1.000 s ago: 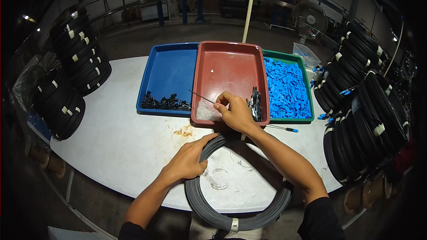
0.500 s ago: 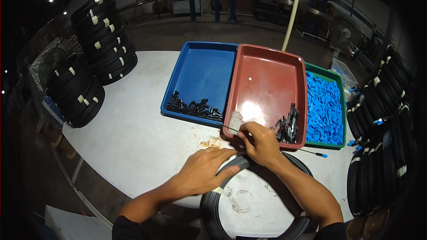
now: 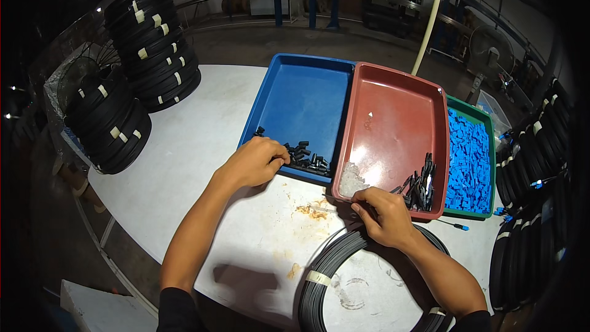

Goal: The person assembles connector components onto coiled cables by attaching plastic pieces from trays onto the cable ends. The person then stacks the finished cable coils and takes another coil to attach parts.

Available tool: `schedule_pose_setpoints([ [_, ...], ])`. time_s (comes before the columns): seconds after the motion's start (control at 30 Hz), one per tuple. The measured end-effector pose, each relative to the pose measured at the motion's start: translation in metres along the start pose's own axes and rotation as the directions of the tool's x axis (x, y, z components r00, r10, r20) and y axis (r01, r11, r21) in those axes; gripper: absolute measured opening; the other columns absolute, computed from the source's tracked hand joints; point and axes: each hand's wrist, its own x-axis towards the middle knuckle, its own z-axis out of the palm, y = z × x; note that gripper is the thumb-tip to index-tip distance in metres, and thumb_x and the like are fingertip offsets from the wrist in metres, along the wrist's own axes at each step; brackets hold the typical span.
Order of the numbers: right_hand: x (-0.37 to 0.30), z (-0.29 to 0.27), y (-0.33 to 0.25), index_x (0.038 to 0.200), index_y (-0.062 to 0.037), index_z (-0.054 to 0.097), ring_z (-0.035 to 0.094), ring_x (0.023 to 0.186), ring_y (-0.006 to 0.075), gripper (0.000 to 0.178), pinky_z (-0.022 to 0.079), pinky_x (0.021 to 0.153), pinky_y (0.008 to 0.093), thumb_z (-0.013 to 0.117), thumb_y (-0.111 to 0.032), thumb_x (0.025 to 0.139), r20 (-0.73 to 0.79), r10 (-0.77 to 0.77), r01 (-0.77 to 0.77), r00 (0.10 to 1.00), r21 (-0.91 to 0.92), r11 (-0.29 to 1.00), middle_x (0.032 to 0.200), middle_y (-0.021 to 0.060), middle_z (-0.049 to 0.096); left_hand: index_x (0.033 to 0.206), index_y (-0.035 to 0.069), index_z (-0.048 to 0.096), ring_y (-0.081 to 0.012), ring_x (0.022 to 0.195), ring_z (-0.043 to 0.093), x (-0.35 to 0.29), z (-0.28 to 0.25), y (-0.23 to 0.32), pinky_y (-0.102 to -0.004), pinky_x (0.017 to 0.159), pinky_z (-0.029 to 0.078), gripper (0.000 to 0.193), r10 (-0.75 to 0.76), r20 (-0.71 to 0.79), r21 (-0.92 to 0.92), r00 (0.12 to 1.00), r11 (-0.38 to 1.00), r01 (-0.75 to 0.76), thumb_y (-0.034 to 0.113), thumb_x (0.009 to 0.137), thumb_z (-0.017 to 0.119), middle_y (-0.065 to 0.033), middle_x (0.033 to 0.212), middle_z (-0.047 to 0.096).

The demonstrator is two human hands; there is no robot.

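From where I stand, the right hand (image 3: 384, 216) has its thumb and finger pinched closed on the thin cable end (image 3: 337, 198), which pokes out to the left of the grip, near the front edge of the red tray (image 3: 393, 110). The left hand (image 3: 261, 158) is curled over the near left corner of the blue tray (image 3: 301, 95), hiding some of the small black tubes (image 3: 313, 163) there; I can't tell whether its fingers have hold of one. Just beyond the right hand lie clear bits (image 3: 351, 179), with slim black parts (image 3: 422, 184) to their right. Farther right, blue pieces (image 3: 470, 160) fill the green tray (image 3: 493, 169). Below the right hand and forearm lies the cable coil (image 3: 332, 255), banded in white, partly covered by them.

The white table (image 3: 184, 154) is stained between the hands. Black coils (image 3: 153, 49) are stacked beyond the left hand, and more coils (image 3: 528, 252) stand right of the right hand. A pale pole (image 3: 430, 21) and a fan (image 3: 491, 52) stand behind the trays.
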Motion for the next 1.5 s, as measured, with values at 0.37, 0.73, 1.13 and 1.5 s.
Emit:
schedule_pose_setpoints([
  [0.37,-0.001,-0.001,-0.002,0.098,-0.0002,0.068,0.068,0.067,0.0327,0.011,0.053,0.062,0.0378,0.07,-0.005,0.088,0.042,0.011,-0.011,0.999,-0.007,1.0,0.086,0.0167,0.07,0.111,0.001,0.073,-0.0332,0.106,0.067,0.029,0.013,-0.028,-0.0415,0.098,0.051,0.022,-0.046,-0.221,0.061,0.974,0.996,0.061,0.003,0.09,0.065,-0.0163,0.112,0.072],
  [0.73,-0.001,-0.001,-0.001,0.097,0.0001,0.068,0.068,0.066,0.0311,0.01,0.054,0.061,0.037,0.071,-0.004,0.088,0.061,0.03,-0.031,0.998,0.012,0.999,0.085,0.016,0.07,0.097,0.005,0.079,-0.03,0.093,0.069,0.028,0.007,-0.017,-0.0398,0.083,0.054,0.013,-0.111,-0.027,0.007,0.993,0.994,0.111,0.008,0.085,0.075,-0.0127,0.096,0.075],
  [1.13,-0.001,-0.002,-0.001,0.095,-0.0001,0.069,0.069,0.067,0.0325,0.01,0.055,0.063,0.0375,0.072,-0.005,0.087,0.076,0.031,-0.032,0.997,0.017,0.999,0.086,0.0164,0.071,0.094,0.007,0.08,-0.0262,0.088,0.067,0.032,0.007,-0.037,-0.0382,0.082,0.054,0.014,-0.067,-0.375,0.097,0.925,0.989,0.111,0.01,0.081,0.079,-0.0089,0.094,0.076],
  [1.5,-0.002,0.0,0.003,0.095,0.0001,0.069,0.069,0.066,0.0321,0.009,0.055,0.063,0.0374,0.071,-0.005,0.088,0.077,0.021,-0.024,0.997,0.036,0.999,0.084,0.0165,0.071,0.098,0.009,0.082,-0.0264,0.093,0.065,0.021,-0.005,-0.044,-0.0388,0.085,0.053,0.017,-0.114,-0.124,0.197,0.986,0.971,0.137,0.01,0.081,0.08,-0.009,0.095,0.077],
])
